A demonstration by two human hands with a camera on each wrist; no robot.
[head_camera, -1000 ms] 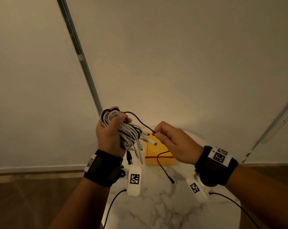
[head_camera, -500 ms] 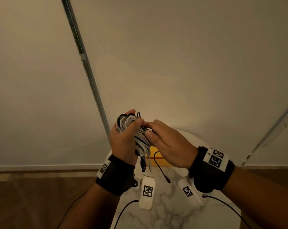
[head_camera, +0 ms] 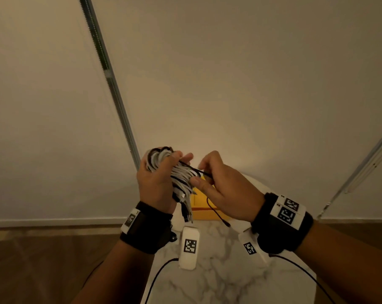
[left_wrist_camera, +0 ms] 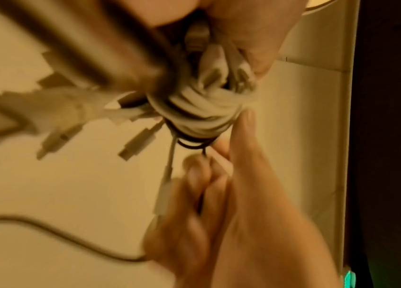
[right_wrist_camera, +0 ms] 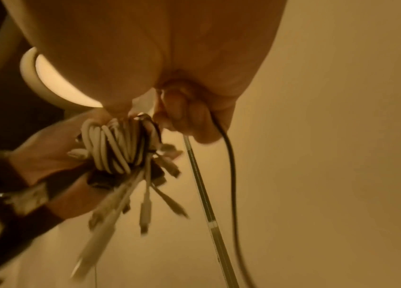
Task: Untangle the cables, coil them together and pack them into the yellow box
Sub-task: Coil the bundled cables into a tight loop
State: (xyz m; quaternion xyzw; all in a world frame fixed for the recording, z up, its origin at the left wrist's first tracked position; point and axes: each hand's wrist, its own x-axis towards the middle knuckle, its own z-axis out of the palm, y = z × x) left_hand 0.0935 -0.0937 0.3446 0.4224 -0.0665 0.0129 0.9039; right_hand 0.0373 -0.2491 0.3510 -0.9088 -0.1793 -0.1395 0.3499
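Observation:
My left hand (head_camera: 158, 183) grips a coiled bundle of white and black cables (head_camera: 177, 174) above the table, plug ends hanging down (head_camera: 185, 212). In the left wrist view the bundle (left_wrist_camera: 204, 115) shows thin black turns around its waist. My right hand (head_camera: 218, 189) pinches the thin black cable (head_camera: 199, 171) just right of the bundle; its loose end (head_camera: 218, 216) dangles below. In the right wrist view that black cable (right_wrist_camera: 229, 155) runs out of my curled fingers (right_wrist_camera: 194, 120) beside the bundle (right_wrist_camera: 118, 148). The yellow box (head_camera: 204, 207) lies on the table, partly hidden behind both hands.
A small round white marble table (head_camera: 218, 270) stands below my hands. Wooden floor (head_camera: 43, 260) lies to its left. A pale wall fills the background, with a metal rail (head_camera: 111, 84) running diagonally at left. Black leads (head_camera: 159, 275) trail from my wrist cameras.
Both hands came together at the bundle. My right hand has carried the black cable around the coil and now pulls it slightly to the right; the free tail has grown shorter.

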